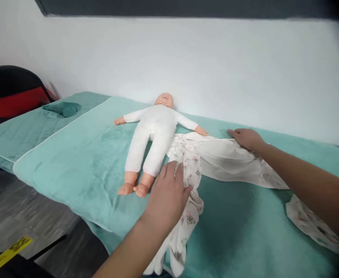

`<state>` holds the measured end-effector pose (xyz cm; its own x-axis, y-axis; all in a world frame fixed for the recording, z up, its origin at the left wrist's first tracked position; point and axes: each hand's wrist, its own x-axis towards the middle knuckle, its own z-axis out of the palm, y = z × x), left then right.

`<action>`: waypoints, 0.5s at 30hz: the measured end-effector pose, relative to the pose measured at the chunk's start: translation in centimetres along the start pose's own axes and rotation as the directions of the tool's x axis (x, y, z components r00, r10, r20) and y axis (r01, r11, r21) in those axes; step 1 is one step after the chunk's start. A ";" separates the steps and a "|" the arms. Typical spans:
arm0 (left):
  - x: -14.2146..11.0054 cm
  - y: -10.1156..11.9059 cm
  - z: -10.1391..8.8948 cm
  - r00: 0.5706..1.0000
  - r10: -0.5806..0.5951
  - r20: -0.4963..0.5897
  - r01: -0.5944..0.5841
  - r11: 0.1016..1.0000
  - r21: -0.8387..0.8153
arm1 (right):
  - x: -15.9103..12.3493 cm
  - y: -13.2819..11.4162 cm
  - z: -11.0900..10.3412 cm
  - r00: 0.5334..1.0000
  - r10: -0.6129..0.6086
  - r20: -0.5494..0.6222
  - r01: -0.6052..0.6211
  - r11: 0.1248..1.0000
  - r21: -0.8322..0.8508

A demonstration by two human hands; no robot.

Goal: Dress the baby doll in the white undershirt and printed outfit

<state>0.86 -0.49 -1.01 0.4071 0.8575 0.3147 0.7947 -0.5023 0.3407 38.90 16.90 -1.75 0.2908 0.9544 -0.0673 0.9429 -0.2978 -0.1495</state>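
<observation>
Teal covering lies beneath everything. Nearest, the left hand rests unclenched on the patterned garment, hiding part; farther, beside the doll, white fabric runs under the right hand, whose grip I can't tell.

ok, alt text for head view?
A person's left hand is on a patterned white garment, and the right hand is at the upper edge of plain white fabric beside it. A white-bodied baby doll lies on its back nearby, on a teal cover by a white wall.
</observation>
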 end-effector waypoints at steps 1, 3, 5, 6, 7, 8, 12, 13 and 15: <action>-0.1 0.3 1.1 0.997 -0.071 0.014 0.071 0.997 0.015 | -1.2 0.4 -0.3 0.998 -0.044 0.052 0.045 0.999 -0.024; 0.2 0.2 2.8 0.984 -0.176 0.036 0.175 0.984 0.018 | -3.6 0.2 -0.9 0.975 -0.154 0.158 0.164 0.985 -0.054; 0.7 0.2 3.3 0.969 -0.233 0.077 0.236 0.971 -0.034 | -6.2 -1.0 -1.5 0.937 -0.266 0.229 0.281 0.959 -0.038; 0.9 0.3 3.2 0.964 -0.244 0.104 0.254 0.963 -0.092 | -7.7 -1.8 -1.8 0.918 -0.317 0.237 0.328 0.945 -0.010; 0.9 0.7 2.9 0.963 -0.231 0.141 0.254 0.951 -0.175 | -9.3 -2.6 -2.0 0.903 -0.365 0.228 0.369 0.929 0.026; 0.9 1.2 2.4 0.966 -0.185 0.182 0.231 0.932 -0.279 | -10.9 -3.4 -2.3 0.890 -0.408 0.202 0.403 0.913 0.066; -0.7 4.0 0.4 0.972 0.176 0.154 -0.046 0.788 -0.614 | -17.9 -6.2 -3.2 0.786 -0.611 0.095 0.570 0.776 0.271; -1.2 4.7 0.0 0.970 0.227 0.088 -0.130 0.788 -0.602 | -19.7 -6.6 -3.5 0.748 -0.656 0.098 0.597 0.730 0.332; -2.3 5.6 -0.4 0.963 0.264 -0.054 -0.258 0.848 -0.463 | -23.1 -7.3 -4.3 0.685 -0.720 0.112 0.608 0.650 0.455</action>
<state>4.22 -5.31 0.60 0.5778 0.6871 0.4405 0.3599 -0.6989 0.6181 26.03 -2.87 5.12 -0.4979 0.8659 -0.0492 0.7156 0.3781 -0.5874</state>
